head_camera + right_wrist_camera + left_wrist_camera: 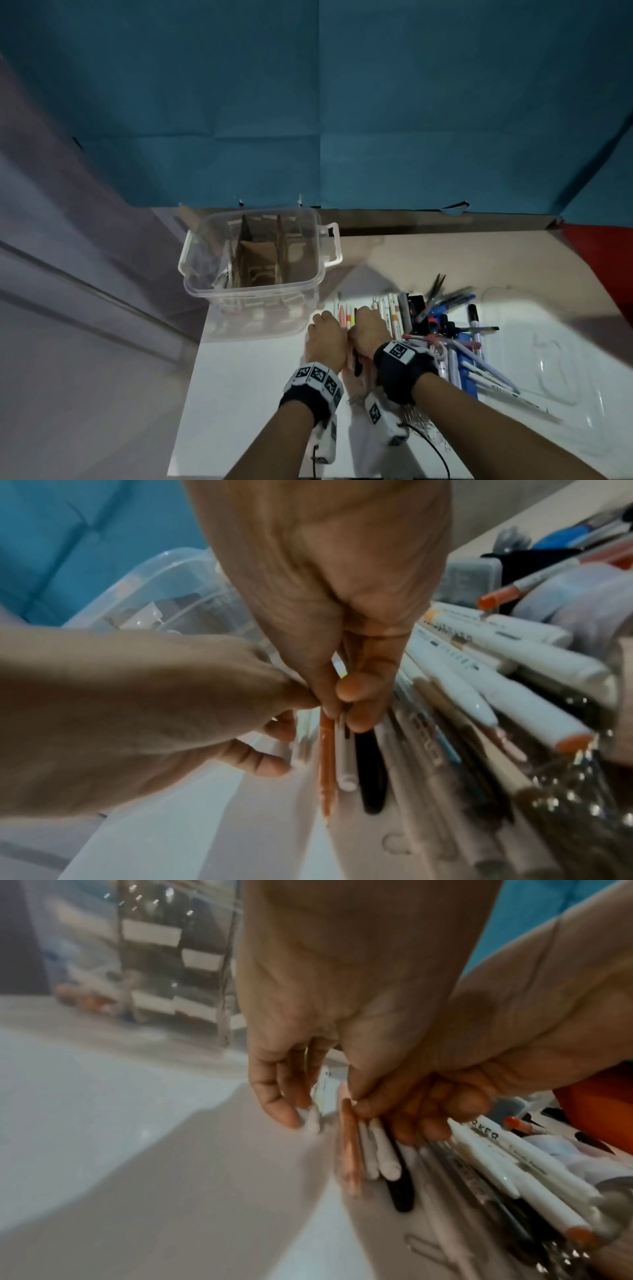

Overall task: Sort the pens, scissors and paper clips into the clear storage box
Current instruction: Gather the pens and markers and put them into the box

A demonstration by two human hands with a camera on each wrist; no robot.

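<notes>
The clear storage box with cardboard dividers stands at the back left of the white table. In front of it my two hands sit side by side over a row of pens. My left hand pinches a white pen at the row's left end. My right hand grips a small bunch: an orange pen, a white pen and a black pen. Paper clips lie in a heap under my right wrist. Dark scissor-like tips poke out behind the pile.
A loose pile of markers and pens spreads to the right of my hands. Further right, a clear lid lies flat on the table. A blue backdrop rises behind, and the table's left edge drops off beside the box.
</notes>
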